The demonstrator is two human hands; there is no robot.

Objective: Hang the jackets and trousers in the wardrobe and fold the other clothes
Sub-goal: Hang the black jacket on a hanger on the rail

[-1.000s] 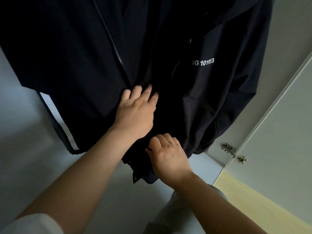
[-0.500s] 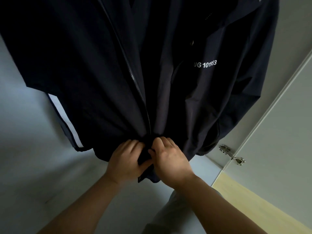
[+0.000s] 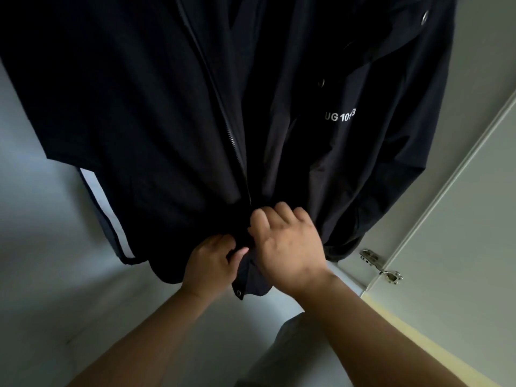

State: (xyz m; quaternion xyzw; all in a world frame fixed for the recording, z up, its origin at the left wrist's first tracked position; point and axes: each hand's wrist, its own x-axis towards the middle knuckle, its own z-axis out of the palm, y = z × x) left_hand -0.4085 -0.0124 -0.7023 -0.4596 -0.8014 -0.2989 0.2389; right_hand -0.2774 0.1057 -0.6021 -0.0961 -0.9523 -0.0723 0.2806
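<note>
A dark navy jacket [image 3: 156,113] with white lettering on its chest hangs inside the wardrobe and fills the upper view. Its zipper [image 3: 237,152] runs down the front to my hands. My left hand [image 3: 209,263] pinches the lower front edge of the jacket beside the zipper's bottom end. My right hand [image 3: 287,247] grips the other front edge just right of it, fingers curled into the cloth. A snap button shows on the hem flap below my hands. The hanger is out of view.
The white wardrobe floor [image 3: 55,275] lies below the jacket. The open wardrobe door [image 3: 460,219] stands at the right, with a metal hinge [image 3: 379,266] at its base. Pale wooden flooring [image 3: 413,328] shows lower right, and my light trouser leg [image 3: 284,356] is at the bottom.
My left hand dropped from the jacket's mid front to the hem and joined the right hand. Both hands now hold the two front edges together at the zipper's bottom.
</note>
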